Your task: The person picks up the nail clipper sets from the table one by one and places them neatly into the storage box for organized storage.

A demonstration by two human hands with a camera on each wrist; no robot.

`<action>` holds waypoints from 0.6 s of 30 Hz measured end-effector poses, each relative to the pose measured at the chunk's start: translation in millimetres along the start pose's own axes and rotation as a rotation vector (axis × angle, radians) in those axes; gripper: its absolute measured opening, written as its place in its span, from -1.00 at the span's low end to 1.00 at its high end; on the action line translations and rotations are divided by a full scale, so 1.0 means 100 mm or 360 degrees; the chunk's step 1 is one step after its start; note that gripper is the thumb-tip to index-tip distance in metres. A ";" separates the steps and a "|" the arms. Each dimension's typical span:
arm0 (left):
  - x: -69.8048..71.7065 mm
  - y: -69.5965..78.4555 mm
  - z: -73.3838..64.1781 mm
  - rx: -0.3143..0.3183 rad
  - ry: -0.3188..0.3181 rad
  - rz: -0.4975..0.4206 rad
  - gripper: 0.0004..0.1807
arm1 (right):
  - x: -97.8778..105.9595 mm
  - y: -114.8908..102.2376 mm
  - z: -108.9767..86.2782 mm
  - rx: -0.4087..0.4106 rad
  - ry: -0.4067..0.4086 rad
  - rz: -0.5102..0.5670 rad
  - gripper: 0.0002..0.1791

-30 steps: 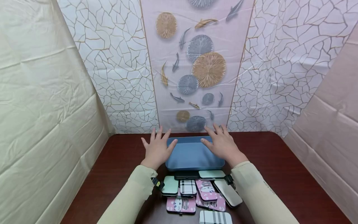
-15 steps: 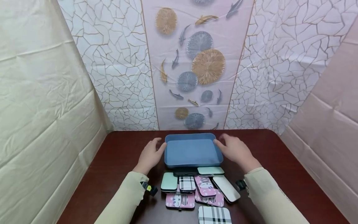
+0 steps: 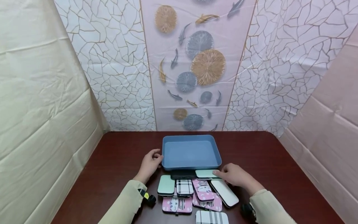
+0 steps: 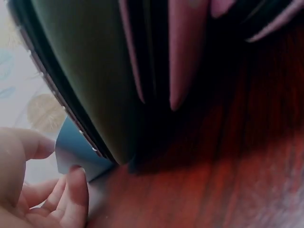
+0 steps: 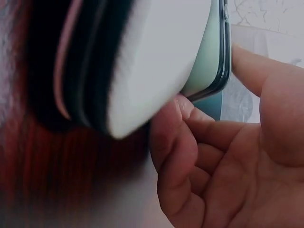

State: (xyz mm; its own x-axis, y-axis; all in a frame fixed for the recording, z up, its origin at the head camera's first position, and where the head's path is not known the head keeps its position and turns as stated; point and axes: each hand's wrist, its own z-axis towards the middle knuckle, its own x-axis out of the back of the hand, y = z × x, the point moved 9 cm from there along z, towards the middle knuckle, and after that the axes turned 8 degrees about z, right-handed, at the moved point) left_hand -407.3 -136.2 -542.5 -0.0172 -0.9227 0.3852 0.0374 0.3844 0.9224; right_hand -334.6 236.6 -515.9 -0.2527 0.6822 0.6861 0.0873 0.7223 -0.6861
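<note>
My right hand (image 3: 237, 177) pinches the right end of a flat mint-green case (image 3: 205, 173), its thumb on top; in the right wrist view the curled fingers (image 5: 173, 142) sit under the case's edge. My left hand (image 3: 149, 165) lies at the left wall of a shallow blue tray (image 3: 193, 168), fingers loosely bent and holding nothing; contact with the tray is unclear. Around the mint case lie a black case (image 3: 183, 174), a cream-white case (image 3: 224, 193), a plaid case (image 3: 184, 187) and a second mint case (image 3: 166, 184).
Pink cartoon-print cases (image 3: 177, 205) lie nearer the front, some overlapping. Another plaid case (image 3: 211, 217) is cut by the bottom edge of the head view. Everything sits on a dark red-brown table (image 3: 112, 174), with cloth hangings (image 3: 126, 77) behind and at both sides.
Both hands were spread over the tray, then came to its sides. My right hand has since moved down and toward me onto the mint case; the left stays beside the tray.
</note>
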 end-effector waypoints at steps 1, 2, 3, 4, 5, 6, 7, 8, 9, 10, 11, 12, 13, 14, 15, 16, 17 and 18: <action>-0.01 0.00 0.00 -0.0013 0.0002 0.0010 -0.48 | 0.00 0.00 0.00 0.0008 -0.0007 -0.0001 -0.36; -0.02 0.00 0.00 -0.0025 -0.0002 0.0025 -0.49 | 0.00 0.00 0.00 0.0015 -0.0017 0.0009 -0.37; -0.04 0.00 0.00 -0.0038 -0.0011 0.0049 -0.51 | 0.00 -0.01 -0.01 0.0023 -0.0027 0.0029 -0.39; -0.05 0.00 -0.01 -0.0057 -0.0019 0.0079 -0.53 | -0.01 -0.01 -0.03 0.0025 -0.0042 0.0077 -0.42; -0.05 0.00 -0.02 -0.0075 -0.0028 0.0109 -0.53 | -0.01 -0.01 -0.06 0.0025 -0.0059 0.0147 -0.46; -0.06 0.00 -0.03 -0.0094 -0.0036 0.0140 -0.54 | -0.01 -0.02 -0.08 0.0033 -0.0076 0.0231 -0.51; -0.07 0.01 -0.03 -0.0115 -0.0042 0.0170 -0.54 | -0.01 -0.04 -0.11 0.0049 -0.0091 0.0322 -0.56; -0.07 0.01 -0.03 -0.0126 -0.0046 0.0188 -0.54 | 0.00 -0.06 -0.13 0.0071 -0.0107 0.0421 -0.61; -0.07 0.01 -0.03 -0.0137 -0.0049 0.0206 -0.54 | 0.01 -0.08 -0.15 0.0091 -0.0122 0.0518 -0.65; -0.07 0.01 -0.03 -0.0141 -0.0053 0.0216 -0.54 | 0.02 -0.10 -0.17 0.0118 -0.0142 0.0610 -0.69; -0.07 0.01 -0.02 -0.0142 -0.0058 0.0220 -0.53 | 0.03 -0.14 -0.19 0.0157 -0.0159 0.0677 -0.72; -0.07 0.01 -0.02 -0.0138 -0.0065 0.0221 -0.53 | 0.05 -0.18 -0.19 0.0204 -0.0178 0.0730 -0.73; -0.07 0.01 -0.01 -0.0130 -0.0074 0.0222 -0.54 | 0.08 -0.22 -0.19 0.0248 -0.0185 0.0776 -0.74; -0.07 0.00 -0.01 -0.0117 -0.0085 0.0225 -0.53 | 0.10 -0.26 -0.19 0.0270 -0.0186 0.0815 -0.75; -0.07 0.00 0.00 -0.0105 -0.0096 0.0229 -0.53 | 0.14 -0.30 -0.17 0.0286 -0.0178 0.0846 -0.76; -0.07 -0.01 0.00 -0.0094 -0.0107 0.0224 -0.53 | 0.17 -0.35 -0.15 0.0308 -0.0173 0.0873 -0.76; -0.06 -0.02 0.01 -0.0082 -0.0117 0.0221 -0.53 | 0.21 -0.39 -0.12 0.0316 -0.0153 0.0894 -0.75; -0.06 -0.03 0.02 -0.0063 -0.0126 0.0215 -0.52 | 0.25 -0.44 -0.08 0.0316 -0.0134 0.0920 -0.74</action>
State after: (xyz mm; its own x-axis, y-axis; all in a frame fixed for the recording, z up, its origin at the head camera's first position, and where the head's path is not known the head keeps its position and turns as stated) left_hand -409.3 -131.2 -547.2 -0.0882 -0.8568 0.5081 0.0842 0.5018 0.8608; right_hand -336.9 223.2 -466.6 -0.2939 0.9399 0.1738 0.0538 0.1978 -0.9788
